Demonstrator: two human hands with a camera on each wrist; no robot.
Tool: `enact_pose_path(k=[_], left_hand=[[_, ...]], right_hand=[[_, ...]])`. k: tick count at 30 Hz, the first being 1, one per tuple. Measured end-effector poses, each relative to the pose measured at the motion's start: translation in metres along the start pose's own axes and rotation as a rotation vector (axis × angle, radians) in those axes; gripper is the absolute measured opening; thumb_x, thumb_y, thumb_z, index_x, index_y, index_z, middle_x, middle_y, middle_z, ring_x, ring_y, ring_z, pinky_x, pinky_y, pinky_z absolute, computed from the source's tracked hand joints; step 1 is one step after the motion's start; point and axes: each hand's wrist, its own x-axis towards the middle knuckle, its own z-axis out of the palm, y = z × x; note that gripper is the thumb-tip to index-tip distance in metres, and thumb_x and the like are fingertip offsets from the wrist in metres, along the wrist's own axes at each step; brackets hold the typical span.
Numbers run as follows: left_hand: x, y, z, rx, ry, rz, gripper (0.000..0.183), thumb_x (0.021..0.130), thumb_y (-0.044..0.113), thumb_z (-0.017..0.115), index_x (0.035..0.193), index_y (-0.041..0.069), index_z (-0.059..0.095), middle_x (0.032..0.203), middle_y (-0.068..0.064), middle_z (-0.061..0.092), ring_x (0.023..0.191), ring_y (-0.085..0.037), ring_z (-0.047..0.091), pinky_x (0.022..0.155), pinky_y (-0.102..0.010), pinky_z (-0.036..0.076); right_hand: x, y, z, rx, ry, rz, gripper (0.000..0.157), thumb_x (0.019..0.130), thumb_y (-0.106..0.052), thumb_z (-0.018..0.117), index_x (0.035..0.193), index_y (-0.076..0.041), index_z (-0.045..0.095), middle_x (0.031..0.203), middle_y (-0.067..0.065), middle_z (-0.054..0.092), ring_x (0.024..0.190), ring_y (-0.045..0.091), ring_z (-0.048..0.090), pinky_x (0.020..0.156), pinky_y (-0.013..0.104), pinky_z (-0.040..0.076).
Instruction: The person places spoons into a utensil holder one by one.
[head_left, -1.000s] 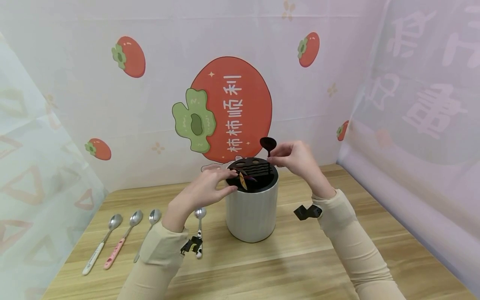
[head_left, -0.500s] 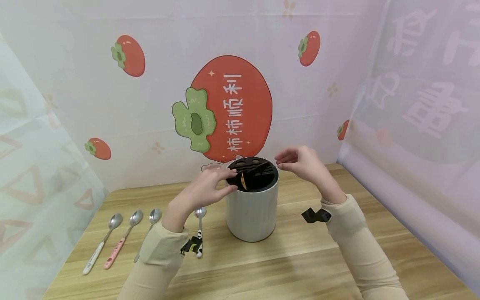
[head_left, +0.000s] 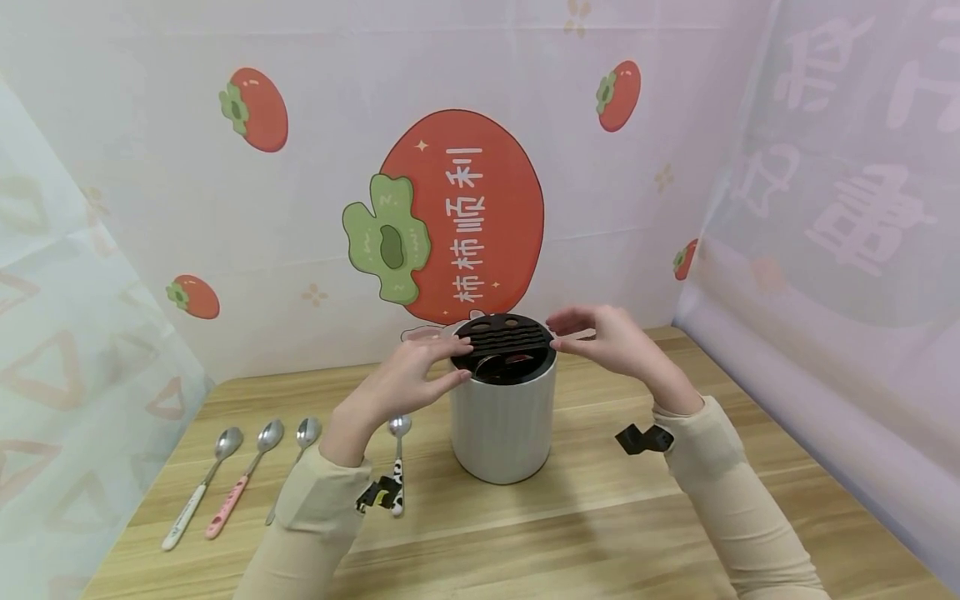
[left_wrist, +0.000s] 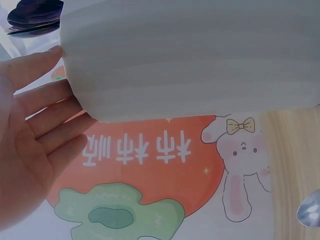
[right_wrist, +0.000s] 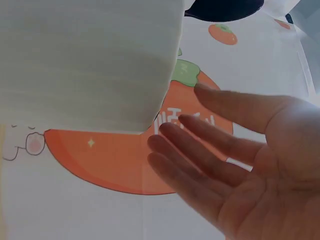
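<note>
A white ribbed cylindrical utensil holder [head_left: 502, 425] with a black slotted top [head_left: 504, 336] stands on the table. Dark spoons [head_left: 517, 359] lean inside its open front section. At the holder's left rim, my left hand [head_left: 397, 375] rests its extended fingertips and thumb. Dark spoon heads [left_wrist: 35, 15] stick out past the rim in the left wrist view. My right hand [head_left: 611, 342] is beside the right rim, fingers loosely extended, holding nothing. The right wrist view shows that hand [right_wrist: 245, 150] palm toward the holder, with a dark spoon head [right_wrist: 225, 9] above it.
Left of the holder lie a white-handled spoon [head_left: 197, 496], a pink-handled spoon [head_left: 232, 496], a plain silver spoon [head_left: 300, 442] partly behind my left forearm, and a cow-print-handled spoon [head_left: 399, 450]. A persimmon-print backdrop [head_left: 457, 217] rises close behind the holder.
My right hand held a black spoon upright over the right rim, then let it go, and it dropped into the holder. That hand is now lower and slightly right. My left hand stayed at the rim.
</note>
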Motion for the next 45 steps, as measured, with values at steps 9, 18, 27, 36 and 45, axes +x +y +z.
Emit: enact_pose_path(k=[9, 18, 27, 36, 45], left_hand=[[0.000, -0.001, 0.001, -0.009, 0.013, 0.010, 0.038, 0.085, 0.038, 0.055, 0.114, 0.015, 0.060, 0.118, 0.004, 0.059, 0.115, -0.019, 0.046, 0.100, -0.036, 0.032], [0.000, 0.000, 0.000, -0.012, 0.005, 0.010, 0.038, 0.085, 0.039, 0.055, 0.114, 0.014, 0.060, 0.117, 0.003, 0.059, 0.116, -0.019, 0.046, 0.099, -0.037, 0.033], [0.000, 0.001, 0.000, -0.017, 0.005, 0.003, 0.038, 0.085, 0.039, 0.055, 0.114, 0.014, 0.060, 0.117, 0.003, 0.059, 0.115, -0.019, 0.046, 0.100, -0.036, 0.032], [0.001, 0.001, 0.001, -0.018, 0.002, 0.000, 0.039, 0.085, 0.039, 0.054, 0.115, 0.014, 0.060, 0.115, 0.003, 0.060, 0.115, -0.017, 0.047, 0.100, -0.037, 0.032], [0.000, 0.002, 0.000, -0.020, -0.011, -0.011, 0.041, 0.086, 0.039, 0.054, 0.117, 0.014, 0.058, 0.116, 0.003, 0.059, 0.115, -0.016, 0.048, 0.098, -0.037, 0.035]], right_hand=[[-0.001, 0.008, 0.003, -0.010, -0.073, -0.205, 0.047, 0.076, -0.030, 0.068, 0.117, -0.009, 0.057, 0.117, 0.004, 0.058, 0.111, 0.017, 0.052, 0.092, 0.035, 0.043], [-0.002, 0.007, 0.005, -0.077, -0.084, -0.252, 0.050, 0.074, -0.035, 0.069, 0.117, -0.011, 0.057, 0.118, 0.000, 0.058, 0.110, 0.016, 0.053, 0.093, 0.036, 0.041], [-0.002, 0.005, 0.009, -0.117, -0.073, -0.284, 0.051, 0.075, -0.038, 0.067, 0.117, -0.012, 0.057, 0.117, 0.000, 0.059, 0.110, 0.016, 0.053, 0.091, 0.037, 0.043], [-0.003, 0.006, 0.016, -0.083, -0.066, -0.308, 0.051, 0.075, -0.037, 0.067, 0.118, -0.012, 0.057, 0.118, 0.001, 0.058, 0.109, 0.013, 0.054, 0.090, 0.035, 0.044], [-0.003, 0.007, 0.020, -0.069, -0.070, -0.277, 0.051, 0.075, -0.041, 0.065, 0.118, -0.015, 0.058, 0.118, 0.000, 0.058, 0.110, 0.013, 0.053, 0.091, 0.036, 0.043]])
